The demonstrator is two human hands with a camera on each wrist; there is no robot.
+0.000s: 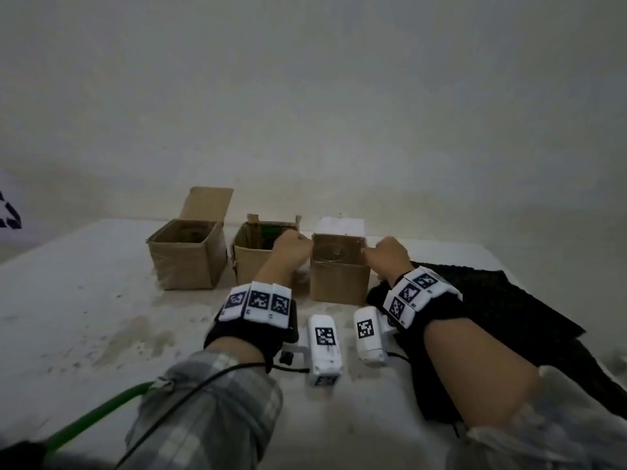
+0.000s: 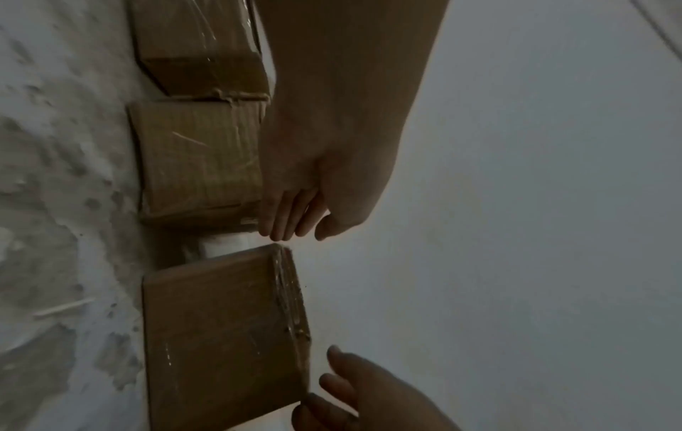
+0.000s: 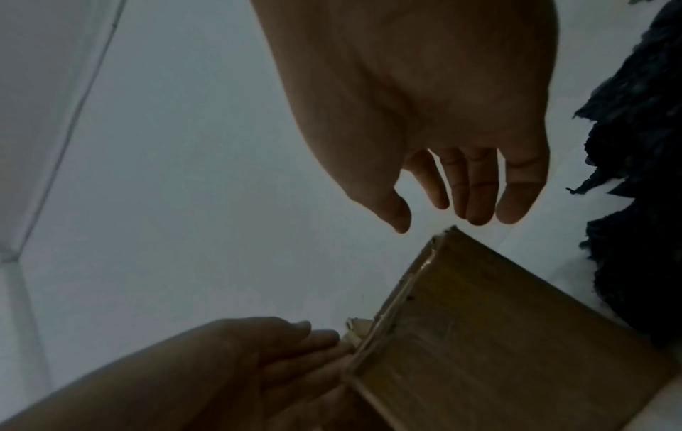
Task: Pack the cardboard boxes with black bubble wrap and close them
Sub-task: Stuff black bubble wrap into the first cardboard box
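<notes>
Three boxes in a row on the worktop (image 1: 101, 300). Left hand (image 1: 292, 247) and right hand (image 1: 386, 254) flank the right box (image 1: 339, 279), fingers relaxed, holding nothing, probably about to steady or fold it. Bubble wrap (image 1: 492, 317) lies beside it, within reach.

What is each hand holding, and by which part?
Nothing is held: the left hand and right hand are open at the top corners of the nearest box.
</notes>
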